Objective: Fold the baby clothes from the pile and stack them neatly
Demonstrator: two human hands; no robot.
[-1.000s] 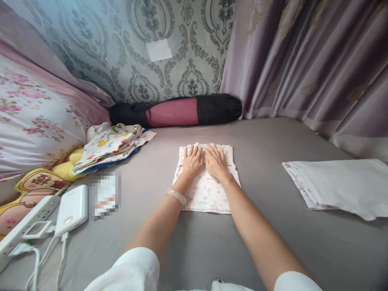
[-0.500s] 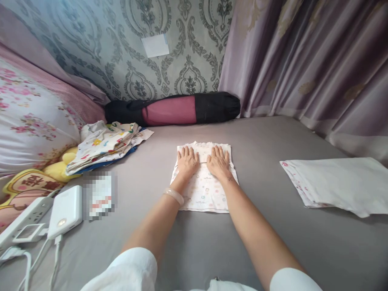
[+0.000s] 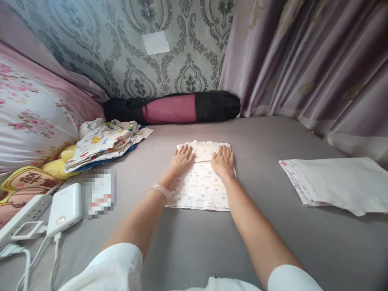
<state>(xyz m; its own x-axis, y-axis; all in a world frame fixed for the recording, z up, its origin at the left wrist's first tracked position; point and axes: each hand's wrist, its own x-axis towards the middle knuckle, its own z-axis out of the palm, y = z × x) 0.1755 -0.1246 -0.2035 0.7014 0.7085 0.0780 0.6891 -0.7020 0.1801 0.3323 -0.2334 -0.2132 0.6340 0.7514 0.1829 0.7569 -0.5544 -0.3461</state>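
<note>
Left hand [image 3: 182, 159] and right hand [image 3: 223, 162] have printed cloth [image 3: 201, 185] beneath them.

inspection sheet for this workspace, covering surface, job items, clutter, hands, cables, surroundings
Surface: grey sheet, mostly smooth
Job items: pale printed cloth, lying flat
Clutter: pile of printed clothes and white device at left; folded white cloth at right
Hands: left hand and right hand palm-down on the pale printed cloth
Cables: white cable plugged into the white device
Surroundings: patterned wall, purple curtain, black-and-pink roll
</note>
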